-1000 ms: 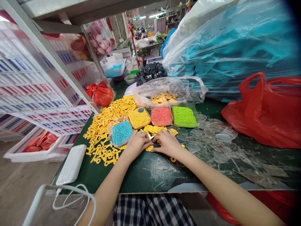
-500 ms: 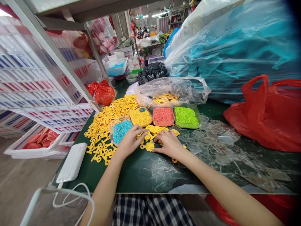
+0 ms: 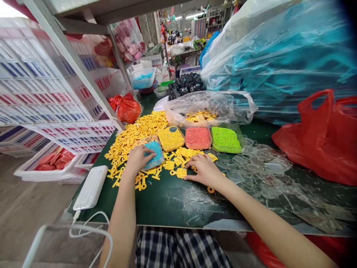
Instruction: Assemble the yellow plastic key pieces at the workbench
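Observation:
My left hand [image 3: 138,159] reaches over the left side of a clear tray of blue beads [image 3: 155,153], thumb and forefinger apart above the beads; nothing shows in it. The hand covers part of that tray. Beside the tray's front right, my right hand [image 3: 205,169] rests low on the table, its thumb and curved forefinger at the right edge of a flat yellow plastic piece [image 3: 180,172] with a ring at one end. More yellow pieces [image 3: 182,153] lie just behind it. Trays of yellow beads [image 3: 170,139], red beads [image 3: 198,137] and green beads [image 3: 226,139] stand behind.
A big heap of yellow pieces [image 3: 145,128] spreads at the left back. Clear plastic scraps [image 3: 262,171] and a red bag [image 3: 320,137] lie to the right. A white power bank [image 3: 91,187] with a cable sits near the left edge. Stacked crates [image 3: 41,74] stand left.
My left hand has moved left from the yellow pieces to the tray of blue beads. The right hand stays by the same yellow piece. The view has shifted slightly.

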The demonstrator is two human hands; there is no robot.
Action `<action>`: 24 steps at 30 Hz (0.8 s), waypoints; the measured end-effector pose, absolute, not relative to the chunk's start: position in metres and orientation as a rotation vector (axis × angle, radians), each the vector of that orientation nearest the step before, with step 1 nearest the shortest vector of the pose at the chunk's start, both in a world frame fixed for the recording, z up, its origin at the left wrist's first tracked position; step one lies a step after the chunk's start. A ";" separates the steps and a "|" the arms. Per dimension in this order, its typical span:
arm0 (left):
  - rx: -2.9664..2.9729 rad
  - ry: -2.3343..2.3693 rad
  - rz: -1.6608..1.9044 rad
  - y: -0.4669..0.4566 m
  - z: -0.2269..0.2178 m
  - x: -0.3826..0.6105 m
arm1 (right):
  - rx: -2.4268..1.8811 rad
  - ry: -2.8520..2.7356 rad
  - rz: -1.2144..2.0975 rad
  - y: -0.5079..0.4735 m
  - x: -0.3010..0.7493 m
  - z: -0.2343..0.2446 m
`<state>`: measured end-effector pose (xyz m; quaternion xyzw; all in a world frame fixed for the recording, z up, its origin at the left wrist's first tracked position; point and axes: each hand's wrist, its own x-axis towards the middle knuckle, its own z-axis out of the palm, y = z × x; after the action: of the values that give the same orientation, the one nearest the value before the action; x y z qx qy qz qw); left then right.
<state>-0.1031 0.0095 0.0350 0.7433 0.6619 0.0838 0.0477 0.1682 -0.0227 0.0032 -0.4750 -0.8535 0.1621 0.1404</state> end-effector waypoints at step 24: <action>2.891 1.120 0.291 -0.022 0.031 -0.025 | -1.384 -2.475 0.583 -0.024 0.167 0.012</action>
<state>-0.0247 -0.0219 0.0315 0.9283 0.3596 0.0933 0.0137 0.1670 -0.0242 0.0121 -0.4745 -0.8484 0.1998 0.1230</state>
